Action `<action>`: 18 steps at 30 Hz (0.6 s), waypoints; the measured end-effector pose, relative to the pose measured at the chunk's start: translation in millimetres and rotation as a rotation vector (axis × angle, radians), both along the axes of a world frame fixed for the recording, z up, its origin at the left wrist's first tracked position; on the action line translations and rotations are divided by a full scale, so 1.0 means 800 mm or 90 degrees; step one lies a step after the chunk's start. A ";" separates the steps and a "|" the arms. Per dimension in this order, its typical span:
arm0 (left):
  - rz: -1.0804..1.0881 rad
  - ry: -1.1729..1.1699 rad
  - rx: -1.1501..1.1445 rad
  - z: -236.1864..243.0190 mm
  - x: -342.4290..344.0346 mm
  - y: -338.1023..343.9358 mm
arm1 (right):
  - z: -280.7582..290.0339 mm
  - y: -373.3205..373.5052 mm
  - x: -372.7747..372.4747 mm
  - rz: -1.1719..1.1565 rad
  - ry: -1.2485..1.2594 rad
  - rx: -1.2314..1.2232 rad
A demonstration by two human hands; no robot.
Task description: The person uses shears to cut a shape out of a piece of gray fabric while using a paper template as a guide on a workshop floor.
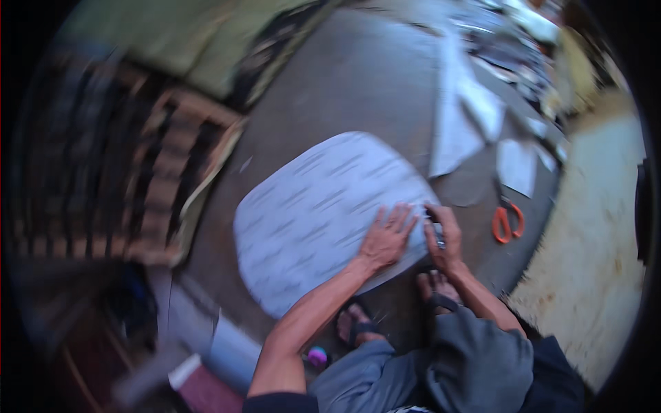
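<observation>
A large rounded white sheet point(310, 213), printed with rows of dark slanted marks, lies flat on the dark grey surface. My left hand point(389, 241) rests on its right part, palm down with fingers stretched out. Beside it, at the sheet's right edge, my right hand point(444, 237) is curled with thumb and fingers close together. A small shiny bit shows at those fingers, too blurred to name. To the right of my right hand lie scissors with orange handles point(501, 226), apart from both hands.
White sheet offcuts point(458, 131) lie at the far right, with a heap of mixed scraps point(506, 41) beyond. A pale board point(578, 261) runs along the right. A slatted wooden stack point(169, 172) stands left. A purple round object point(317, 356) is near my left foot.
</observation>
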State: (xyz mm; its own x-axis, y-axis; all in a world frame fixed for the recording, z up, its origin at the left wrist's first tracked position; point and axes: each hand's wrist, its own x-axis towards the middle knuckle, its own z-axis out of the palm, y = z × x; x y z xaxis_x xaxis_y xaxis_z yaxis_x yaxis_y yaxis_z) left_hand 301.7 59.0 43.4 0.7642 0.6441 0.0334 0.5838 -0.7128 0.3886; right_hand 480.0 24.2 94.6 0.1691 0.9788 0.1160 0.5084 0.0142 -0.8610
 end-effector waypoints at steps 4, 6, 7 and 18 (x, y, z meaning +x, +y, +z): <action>0.340 -0.111 -0.017 0.035 -0.093 -0.068 | 0.008 0.002 -0.052 0.189 -0.061 0.023; 0.608 -0.107 0.041 0.021 -0.165 -0.121 | 0.027 0.008 -0.101 0.315 -0.078 -0.002; 0.730 -0.092 0.074 0.017 -0.189 -0.144 | 0.037 0.013 -0.119 0.343 -0.086 0.010; 1.043 0.066 0.048 -0.028 -0.278 -0.219 | 0.104 0.067 -0.364 0.952 -0.308 0.109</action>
